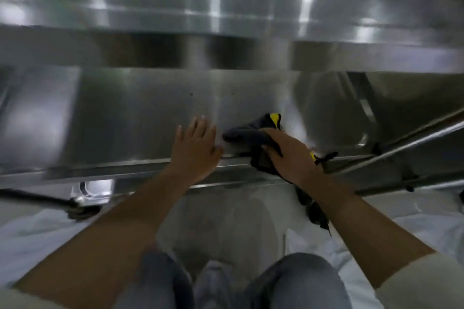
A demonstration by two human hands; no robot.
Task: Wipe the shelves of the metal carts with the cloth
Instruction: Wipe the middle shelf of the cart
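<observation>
A steel cart shelf (140,113) spans the middle of the head view, with a raised front rim. My right hand (288,155) presses a dark grey cloth with yellow patches (247,134) against the shelf at its front rim; part of the cloth hangs down under my wrist. My left hand (194,150) lies flat on the shelf just left of the cloth, fingers spread, holding nothing. The picture is blurred by motion.
A higher steel shelf (226,20) runs across the top. Metal bars (401,148) of the cart slant in from the right. A caster wheel (80,208) sits low on the left. White sheeting (37,231) covers the floor, and my knees fill the bottom.
</observation>
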